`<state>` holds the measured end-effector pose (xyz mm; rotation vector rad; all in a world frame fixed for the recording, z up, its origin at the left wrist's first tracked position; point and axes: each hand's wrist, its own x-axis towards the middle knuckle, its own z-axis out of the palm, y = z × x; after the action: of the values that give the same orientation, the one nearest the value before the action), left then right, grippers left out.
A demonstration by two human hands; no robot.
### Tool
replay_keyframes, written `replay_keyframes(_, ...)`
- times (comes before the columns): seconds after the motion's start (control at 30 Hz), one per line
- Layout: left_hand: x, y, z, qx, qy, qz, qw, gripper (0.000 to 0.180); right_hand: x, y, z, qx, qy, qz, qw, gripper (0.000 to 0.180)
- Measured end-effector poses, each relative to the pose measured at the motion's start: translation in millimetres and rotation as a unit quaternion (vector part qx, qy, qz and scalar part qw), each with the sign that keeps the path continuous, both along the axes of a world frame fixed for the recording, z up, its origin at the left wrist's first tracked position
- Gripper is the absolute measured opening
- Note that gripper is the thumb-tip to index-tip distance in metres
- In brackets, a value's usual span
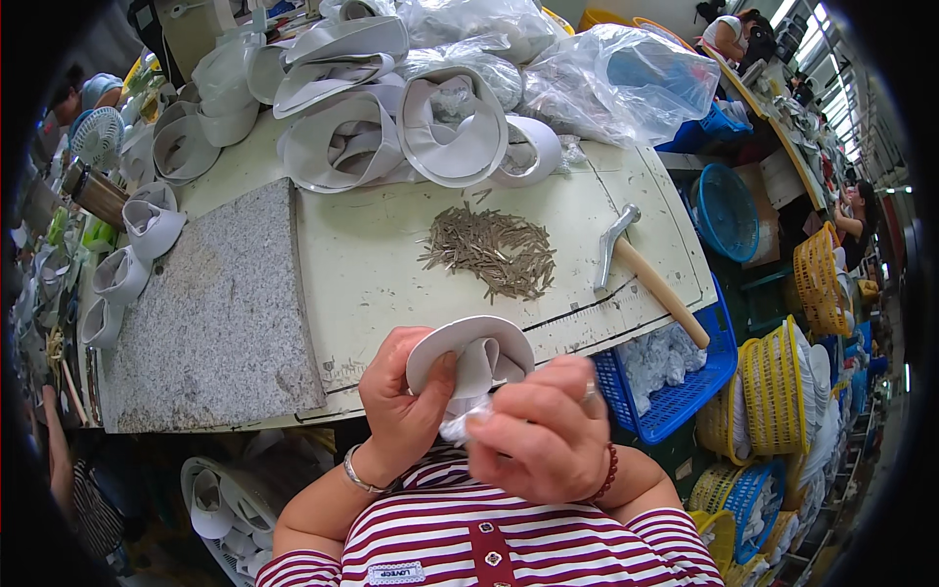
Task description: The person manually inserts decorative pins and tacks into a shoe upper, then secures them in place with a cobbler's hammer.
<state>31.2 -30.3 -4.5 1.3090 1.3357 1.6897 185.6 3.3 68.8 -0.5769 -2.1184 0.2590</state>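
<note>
Above the table's front edge, my left hand grips a stiff white curved piece with a rounded rim and a rolled inner part. The thumb presses on its face and the fingers go behind it. Just right of it is my right hand, slightly blurred, its fingers pinched on a crumpled white wad below the piece. Whether the wad still touches the piece I cannot tell. Beyond both hands, a heap of small thin brownish strips lies on the pale table.
A hammer with a wooden handle rests at the table's right. A grey stone slab covers the left. White curved pieces and clear plastic bags crowd the back. Below right, a blue basket holds crumpled white material.
</note>
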Motion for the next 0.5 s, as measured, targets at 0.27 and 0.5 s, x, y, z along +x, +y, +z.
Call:
replay_keyframes(0.27,1.9,-1.9,8.8,0.058,0.153,0.021,0.986,0.024,-4.5,1.3,-8.4,-0.051,0.056,0.064,0.995,0.034)
replay_keyframes(0.5,0.8,-2.9,3.0,0.043,0.114,-0.001,0.993,0.027,-10.7,15.4,-21.8,-0.044,0.065,0.045,0.996,0.024)
